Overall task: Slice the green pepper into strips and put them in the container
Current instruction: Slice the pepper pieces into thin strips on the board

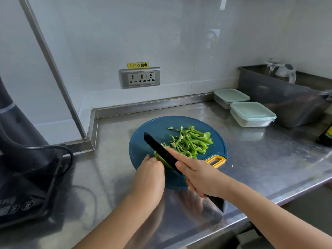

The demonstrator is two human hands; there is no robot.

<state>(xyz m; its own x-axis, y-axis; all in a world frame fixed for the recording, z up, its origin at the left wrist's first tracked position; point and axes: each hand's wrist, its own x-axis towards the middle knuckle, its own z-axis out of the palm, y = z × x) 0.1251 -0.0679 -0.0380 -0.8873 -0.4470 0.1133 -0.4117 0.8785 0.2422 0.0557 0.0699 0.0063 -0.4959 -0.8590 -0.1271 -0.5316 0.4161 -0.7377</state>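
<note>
On my feed the left hand [150, 170] curls its fingers over the last uncut piece of green pepper [159, 159], knuckles toward the blade. I judge that this keeps the fingertips tucked clear while pinning the piece to the blue cutting board [142, 141]. The right hand [197, 177] wraps the handle of the black knife [159, 150], index finger laid along the blade, probably to steady the cut. Cut strips [191, 141] lie heaped on the far side of the blade — out of the way. The nearer container [252, 114] sits on the tabletop [260, 159] to the right, lid on (it will need opening before any transfer).
</note>
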